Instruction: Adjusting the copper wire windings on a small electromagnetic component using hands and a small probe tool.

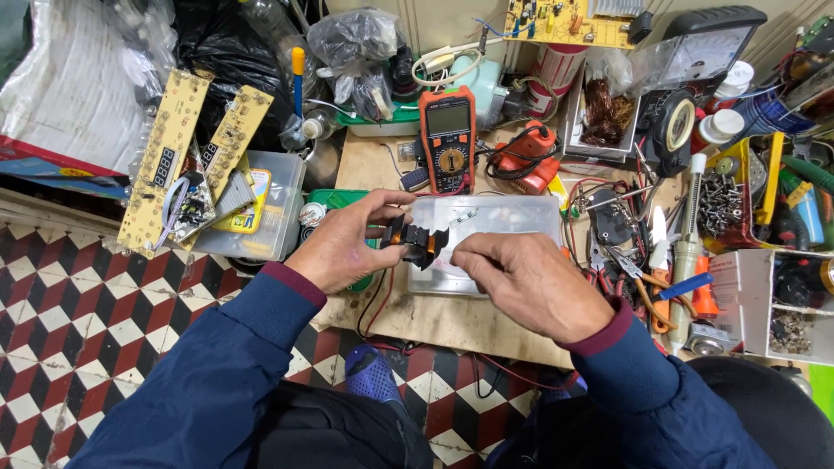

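Note:
My left hand (340,245) grips a small black transformer-like part with orange winding (412,241), held above the low wooden workbench (434,317). My right hand (521,280) pinches the part's right end with thumb and forefinger. Under both hands lies a clear plastic box (512,217). Just behind it stands an orange-edged multimeter (447,137), with red and black leads running down past my left wrist.
A red clamp tool (528,155), pliers and screwdrivers (647,278) and bins of screws (719,204) crowd the right. Yellow circuit boards (165,156) lean over a clear storage box (261,213) at left. Checkered floor tiles (87,304) lie below. Black bags are piled behind.

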